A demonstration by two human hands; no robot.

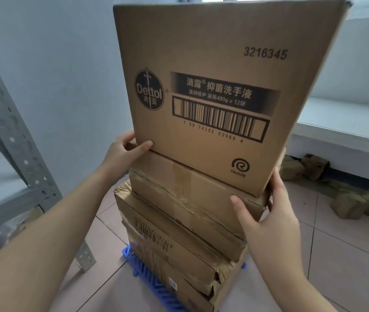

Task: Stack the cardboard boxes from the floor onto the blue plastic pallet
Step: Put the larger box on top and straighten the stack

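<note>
The Dettol box [212, 86] is sitting atop the stack [179, 221] on the blue pallet [143, 269]. The left hand [125, 152] and right hand [267, 212] are gripping its opposite lower corners, probably steadying and squaring it against tipping

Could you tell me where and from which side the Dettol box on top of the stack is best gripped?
Probably at its two lower corners, from the left and right. The Dettol box is tall, with smooth sides and no handles, so the left hand and right hand should clamp opposite bottom edges, fingers wrapping under where it overhangs the taped box.
</note>
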